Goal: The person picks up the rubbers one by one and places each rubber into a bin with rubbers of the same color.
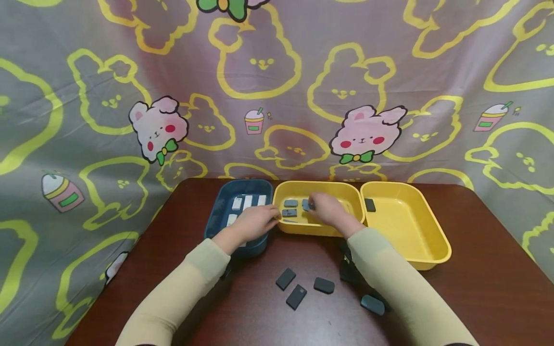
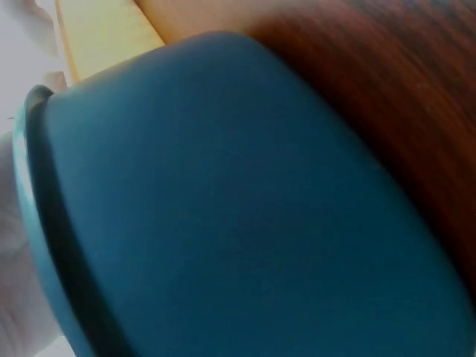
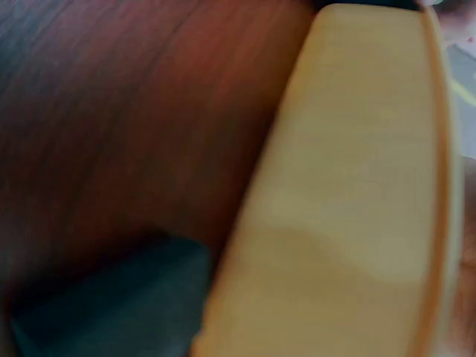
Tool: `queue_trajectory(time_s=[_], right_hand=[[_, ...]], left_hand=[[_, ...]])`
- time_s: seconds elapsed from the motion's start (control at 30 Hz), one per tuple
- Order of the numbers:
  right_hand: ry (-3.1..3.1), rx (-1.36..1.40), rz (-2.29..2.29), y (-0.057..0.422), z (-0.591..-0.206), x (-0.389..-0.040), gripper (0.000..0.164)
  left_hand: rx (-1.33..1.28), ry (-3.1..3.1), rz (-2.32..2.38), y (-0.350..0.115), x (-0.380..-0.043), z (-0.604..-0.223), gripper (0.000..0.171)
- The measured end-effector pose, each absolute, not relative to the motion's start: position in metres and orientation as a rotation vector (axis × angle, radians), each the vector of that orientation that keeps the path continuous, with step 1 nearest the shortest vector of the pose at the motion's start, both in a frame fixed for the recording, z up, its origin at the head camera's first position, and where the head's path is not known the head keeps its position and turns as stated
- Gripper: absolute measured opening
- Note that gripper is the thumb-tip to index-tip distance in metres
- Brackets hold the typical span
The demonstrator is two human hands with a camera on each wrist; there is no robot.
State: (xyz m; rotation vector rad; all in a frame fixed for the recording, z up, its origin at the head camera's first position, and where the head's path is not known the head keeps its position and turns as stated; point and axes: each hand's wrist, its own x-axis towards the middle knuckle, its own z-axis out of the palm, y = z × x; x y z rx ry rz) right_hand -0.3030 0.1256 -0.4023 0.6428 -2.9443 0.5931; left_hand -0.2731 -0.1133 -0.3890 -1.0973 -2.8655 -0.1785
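Observation:
My left hand reaches across the blue bin, its curled fingers holding the left rim of the middle yellow bin. Inside that yellow bin, my right hand pinches a small grey-blue block close over the floor. Left of it lie more grey-blue blocks. White blocks rest in the blue bin, partly hidden by my left hand. The left wrist view is mostly filled by the blue bin's outer wall; the right wrist view shows a yellow bin's outer wall.
A larger yellow bin stands at the right with one black block in it. Several dark blocks lie on the brown table in front, some partly under my right forearm. A patterned curtain hangs behind the table.

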Motion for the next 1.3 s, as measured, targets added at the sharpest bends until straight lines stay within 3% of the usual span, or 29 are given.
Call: queue_trajectory(time_s=[0.4,0.8,1.0,1.3], right_hand=[[-3.001,0.553,0.543,0.125,-0.414,-0.313,0.016],[-3.027,0.573,0.433,0.131,-0.401,-0.312,0.011],[-2.916,0.672,0.356,0.149,-0.378,-0.296,0.017],[-2.759,0.837,0.198,0.19,-0.352,-0.245,0.02]], left_hand=[[-1.106,-2.859,-0.236,-0.112,-0.271,-0.387,0.016],[-1.069,-2.899,-0.224,-0.111,-0.274,-0.393,0.023],[-1.071,-2.897,-0.243,-0.112,-0.27,-0.394,0.023],[-1.092,-2.869,-0.236,-0.112,-0.27,-0.393,0.024]])
